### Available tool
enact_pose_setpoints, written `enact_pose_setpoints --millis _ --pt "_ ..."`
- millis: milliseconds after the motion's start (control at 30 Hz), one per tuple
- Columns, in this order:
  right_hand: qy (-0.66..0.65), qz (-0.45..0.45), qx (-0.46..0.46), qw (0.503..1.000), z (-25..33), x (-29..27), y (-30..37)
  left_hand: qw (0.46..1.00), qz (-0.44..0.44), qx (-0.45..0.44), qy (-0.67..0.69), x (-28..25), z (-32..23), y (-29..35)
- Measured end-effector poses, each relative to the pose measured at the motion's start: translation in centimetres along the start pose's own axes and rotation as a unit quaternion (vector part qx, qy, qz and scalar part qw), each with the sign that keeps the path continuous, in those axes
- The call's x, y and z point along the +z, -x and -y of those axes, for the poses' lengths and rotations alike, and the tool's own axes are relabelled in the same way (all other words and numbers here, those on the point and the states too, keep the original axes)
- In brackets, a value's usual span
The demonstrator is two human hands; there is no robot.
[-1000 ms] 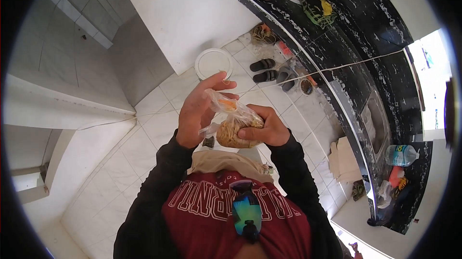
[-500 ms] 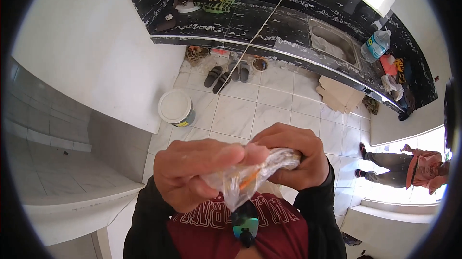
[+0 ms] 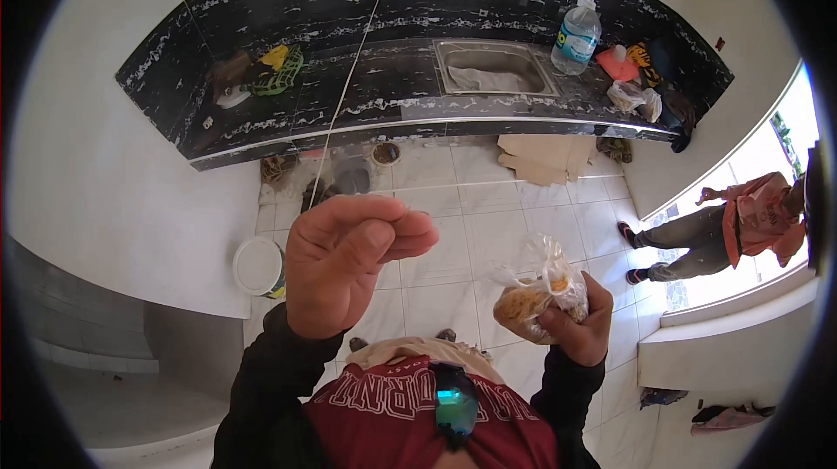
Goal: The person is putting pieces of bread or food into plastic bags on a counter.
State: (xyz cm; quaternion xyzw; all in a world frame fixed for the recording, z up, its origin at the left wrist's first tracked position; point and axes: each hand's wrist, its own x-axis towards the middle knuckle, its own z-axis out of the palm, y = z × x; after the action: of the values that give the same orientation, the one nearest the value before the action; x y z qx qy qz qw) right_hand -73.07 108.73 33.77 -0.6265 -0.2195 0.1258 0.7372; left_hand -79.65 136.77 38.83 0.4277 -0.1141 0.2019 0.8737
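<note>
My right hand (image 3: 587,322) grips a crumpled clear plastic bag (image 3: 558,282), thumb pressed against its side. Something light brown and crumbly, like food, shows through the film, and the loose top of the bag sticks up. To the left, my left hand (image 3: 336,264) is raised in front of my chest, apart from the bag. Its thumb and fingers are drawn together in a pinch. What lies between the fingertips, if anything, is too small to make out.
A black counter holds a steel sink (image 3: 493,68), a large water bottle (image 3: 576,37) and bundled cloths. Below are flattened cardboard (image 3: 546,158) and a white lidded bucket (image 3: 259,266). A thin cord (image 3: 350,77) crosses the view. Another person (image 3: 754,220) stands by the bright doorway at right.
My hands, earlier together on the bag, are now apart. The bag has gone right and lower in my right hand; the left hand has let go of it. The view has turned right.
</note>
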Motion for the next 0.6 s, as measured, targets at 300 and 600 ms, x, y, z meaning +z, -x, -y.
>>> enact_pose_setpoints --millis 300,600 --pt "0.013 -0.191 0.016 0.981 -1.0 -11.7 3.0 0.828 0.536 0.122 -0.111 12.9 1.1 -7.2" --pt "-0.004 -0.218 0.014 0.976 -0.4 -14.6 2.9 0.719 0.543 0.431 -0.058 18.9 3.8 -10.4"
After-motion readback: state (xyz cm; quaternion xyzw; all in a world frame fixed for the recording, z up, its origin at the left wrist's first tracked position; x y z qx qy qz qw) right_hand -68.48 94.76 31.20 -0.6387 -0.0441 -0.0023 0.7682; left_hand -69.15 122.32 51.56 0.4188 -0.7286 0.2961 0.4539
